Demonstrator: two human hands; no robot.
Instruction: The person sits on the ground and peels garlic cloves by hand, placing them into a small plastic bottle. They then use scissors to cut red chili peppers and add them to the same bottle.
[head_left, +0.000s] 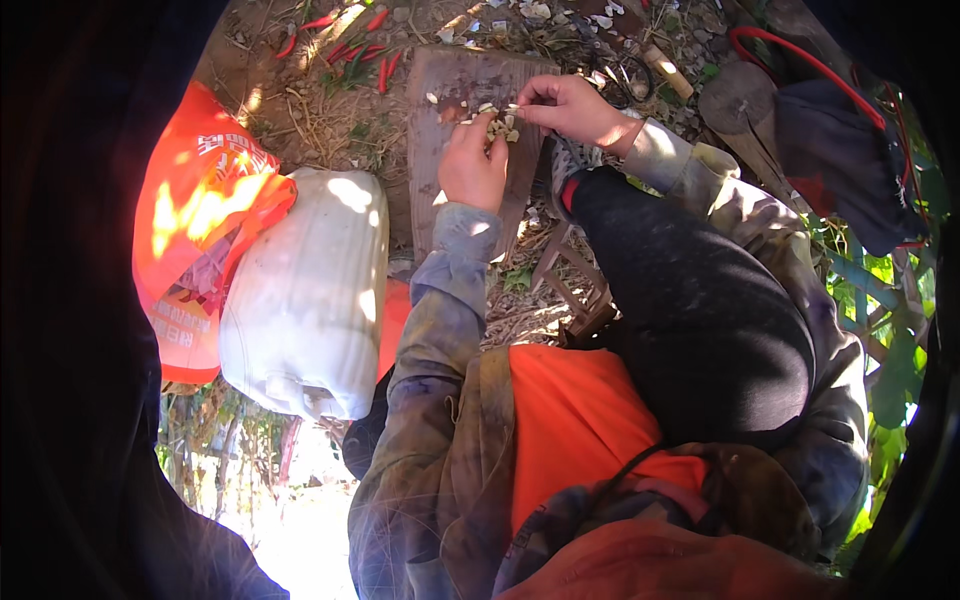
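Observation:
A weathered wooden board (431, 169) lies on the ground in front of me. Small pale pieces (496, 129), which look like garlic, are heaped on it, with a few more scattered near a reddish-brown stain. My left hand (476, 161) rests over the board against the left side of the heap, fingers bent; whether it pinches a piece is hidden. Just right of the heap, my right hand (566, 111) has thumb and forefinger together on a small pale piece (514, 109).
At left stand a white plastic jerrycan (307, 285) and an orange plastic bag (195, 247) bearing writing. Red chili peppers (352, 52) lie on the soil beyond. At right are a wood stump (739, 97) and a dark bag with a red handle (832, 142). My shoe (574, 161) is beside the board.

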